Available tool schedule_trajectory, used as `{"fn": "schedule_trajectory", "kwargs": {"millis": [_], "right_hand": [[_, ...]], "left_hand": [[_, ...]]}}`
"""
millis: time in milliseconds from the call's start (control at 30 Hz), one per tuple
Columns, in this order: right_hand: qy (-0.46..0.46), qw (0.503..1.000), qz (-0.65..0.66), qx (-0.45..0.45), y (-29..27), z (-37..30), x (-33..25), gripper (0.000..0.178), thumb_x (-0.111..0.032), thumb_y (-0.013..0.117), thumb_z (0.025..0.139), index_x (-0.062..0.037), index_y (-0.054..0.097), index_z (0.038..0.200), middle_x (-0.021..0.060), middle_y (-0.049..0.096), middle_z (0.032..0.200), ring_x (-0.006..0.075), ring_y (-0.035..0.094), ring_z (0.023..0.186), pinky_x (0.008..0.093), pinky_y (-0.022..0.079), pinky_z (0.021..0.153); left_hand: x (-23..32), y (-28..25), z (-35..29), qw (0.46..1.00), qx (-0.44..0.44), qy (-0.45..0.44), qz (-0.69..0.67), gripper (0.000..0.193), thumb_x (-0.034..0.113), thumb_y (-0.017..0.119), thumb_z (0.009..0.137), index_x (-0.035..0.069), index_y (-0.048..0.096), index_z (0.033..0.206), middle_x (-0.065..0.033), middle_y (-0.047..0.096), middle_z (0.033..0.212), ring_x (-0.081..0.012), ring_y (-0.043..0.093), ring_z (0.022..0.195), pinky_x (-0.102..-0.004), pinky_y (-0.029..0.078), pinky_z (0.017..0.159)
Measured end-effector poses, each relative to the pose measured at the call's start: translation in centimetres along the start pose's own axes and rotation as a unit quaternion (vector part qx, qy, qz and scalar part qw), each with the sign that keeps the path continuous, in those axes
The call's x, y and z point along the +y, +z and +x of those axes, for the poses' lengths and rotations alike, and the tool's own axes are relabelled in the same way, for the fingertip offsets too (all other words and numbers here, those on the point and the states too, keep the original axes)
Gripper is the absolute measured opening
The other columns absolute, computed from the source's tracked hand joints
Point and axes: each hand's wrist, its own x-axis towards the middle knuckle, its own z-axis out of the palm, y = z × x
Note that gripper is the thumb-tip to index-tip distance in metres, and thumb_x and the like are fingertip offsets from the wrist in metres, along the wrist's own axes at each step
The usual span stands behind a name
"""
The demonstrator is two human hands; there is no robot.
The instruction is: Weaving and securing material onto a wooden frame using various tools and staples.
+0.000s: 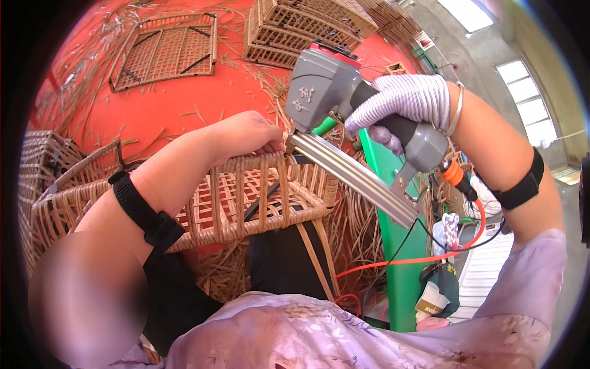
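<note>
My right hand [405, 107], in a white and purple striped knit glove, grips the dark handle of a grey pneumatic nail gun [322, 83]. The gun's long metal magazine [353, 178] slants down to the right, and its nose meets the top rim of a woven rattan basket [239, 203]. Bare fingers of my left hand [252, 132] are bent closed on that rim, right beside the nose; the fingertips are partly hidden. The basket rests tilted at my lap, with loose strips [316, 255] hanging from its near corner.
An orange air hose [418, 261] runs from the gun's handle to the lower left. A green board [393, 270] stands right of the basket. On the red floor [166, 117] lie scattered rattan strips, a flat woven panel [169, 52] and stacked baskets [301, 31]. Another basket [46, 184] is at left.
</note>
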Motion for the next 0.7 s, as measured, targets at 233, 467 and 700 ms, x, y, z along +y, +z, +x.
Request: {"fn": "schedule_trajectory", "kwargs": {"millis": [233, 467, 700], "right_hand": [[0.010, 0.998, -0.053, -0.011, -1.3, 1.2, -1.4, 0.023, -0.023, 0.078, 0.079, -0.0067, 0.062, 0.084, 0.0012, 0.055, 0.057, 0.0092, 0.052, 0.044, 0.0252, 0.046, 0.042], [0.026, 0.999, -0.033, -0.010, -1.2, 1.4, -1.4, 0.023, -0.022, 0.078, 0.079, -0.0077, 0.061, 0.084, 0.0006, 0.054, 0.057, 0.0089, 0.051, 0.043, 0.0243, 0.046, 0.042], [0.005, 1.000, -0.018, -0.015, -1.5, 1.4, 0.2, 0.024, -0.024, 0.078, 0.079, -0.0076, 0.061, 0.078, 0.0008, 0.054, 0.057, 0.0103, 0.053, 0.046, 0.0250, 0.045, 0.043]], "left_hand": [[-0.2, -0.1, 0.1, 1.000, 0.001, 0.002, -0.002, 0.031, 0.027, 0.055, 0.089, 0.000, 0.072, 0.093, -0.0075, 0.069, 0.091, -0.0158, 0.061, 0.083, -0.0292, 0.047, 0.076], [0.0, 0.0, -0.1, 1.000, 0.003, -0.003, -0.013, 0.028, 0.025, 0.056, 0.090, 0.001, 0.072, 0.090, -0.0059, 0.068, 0.088, -0.0134, 0.061, 0.079, -0.0271, 0.047, 0.071], [0.2, 0.0, -0.2, 0.999, 0.003, -0.023, -0.040, 0.025, 0.023, 0.058, 0.088, 0.002, 0.072, 0.090, -0.0053, 0.068, 0.087, -0.0130, 0.060, 0.078, -0.0263, 0.046, 0.071]]}}
